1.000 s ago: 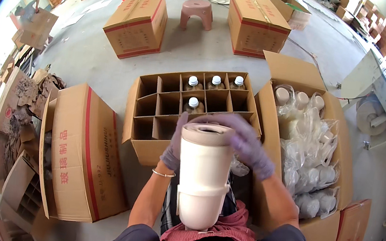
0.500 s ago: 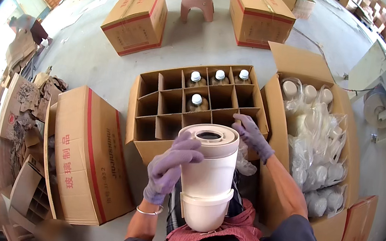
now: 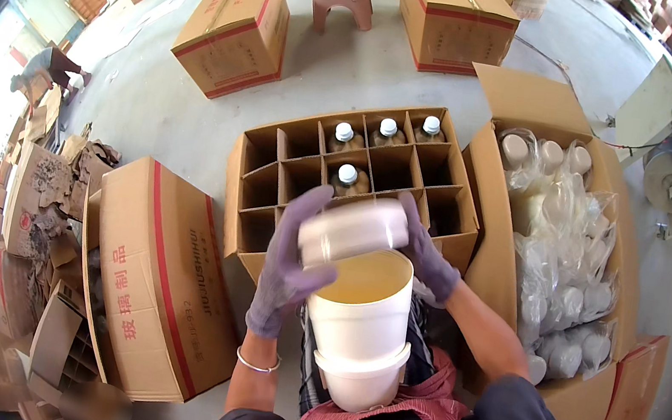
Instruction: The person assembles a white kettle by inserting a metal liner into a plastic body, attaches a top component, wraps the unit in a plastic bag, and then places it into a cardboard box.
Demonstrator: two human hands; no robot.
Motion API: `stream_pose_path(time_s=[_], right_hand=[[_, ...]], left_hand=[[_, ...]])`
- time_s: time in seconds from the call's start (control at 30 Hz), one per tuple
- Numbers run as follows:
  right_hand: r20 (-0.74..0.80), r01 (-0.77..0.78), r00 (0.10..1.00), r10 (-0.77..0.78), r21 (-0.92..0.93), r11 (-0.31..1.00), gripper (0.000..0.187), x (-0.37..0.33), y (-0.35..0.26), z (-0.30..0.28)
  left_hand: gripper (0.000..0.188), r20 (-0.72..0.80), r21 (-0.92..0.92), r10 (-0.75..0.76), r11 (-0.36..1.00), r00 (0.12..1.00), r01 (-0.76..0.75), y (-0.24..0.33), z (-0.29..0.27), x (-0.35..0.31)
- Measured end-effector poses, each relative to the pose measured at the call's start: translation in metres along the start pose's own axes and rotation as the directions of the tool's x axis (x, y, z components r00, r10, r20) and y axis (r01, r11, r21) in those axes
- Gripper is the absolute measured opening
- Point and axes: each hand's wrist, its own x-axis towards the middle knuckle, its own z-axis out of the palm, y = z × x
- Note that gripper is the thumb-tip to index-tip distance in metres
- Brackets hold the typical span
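Both gloved hands are at a thick round white lid [image 3: 353, 231], tilted and smeared by motion just above a tall white cylindrical container [image 3: 357, 333]. My left hand [image 3: 287, 268] takes the lid's left side, thumb below and fingers above. My right hand [image 3: 430, 258] grips its right edge. The container stands upright against my lap, its mouth uncovered and its inner wall yellowish; its contents cannot be made out. Just beyond is a cardboard box [image 3: 239, 196] with dividers. Several bottles with white caps, such as the front bottle [image 3: 346, 179], stand in its cells.
On the right, an open carton [image 3: 480, 256] holds plastic-wrapped pale items [image 3: 556, 232]. A tilted carton [image 3: 162, 289] lies left. Farther off are two closed cartons [image 3: 236, 33] [image 3: 456, 25], a pink stool [image 3: 342, 3] and a bending person [image 3: 50, 71].
The lid has come off the container and is lifted and tilted. My right hand has moved from the divided box to the lid's right edge. My left hand has shifted slightly left.
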Motion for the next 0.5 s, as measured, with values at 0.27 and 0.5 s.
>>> stream_pose_path(time_s=[0.27, 0.5], right_hand=[[0.142, 0.393, 0.878, -0.458, -0.759, 0.519, 0.052, 0.075, -0.001, 0.015], [-0.051, -0.026, 0.999, -0.018, -0.738, 0.674, 0.054, 0.078, 0.091, -0.002]], left_hand=[[0.027, -0.544, -0.065, -0.197, 0.979, 0.816, 0.193, -0.095, -0.019, 0.053], [0.033, -0.798, -0.080, -0.106, 0.994, 0.593, 0.070, -0.132, -0.030, 0.039]])
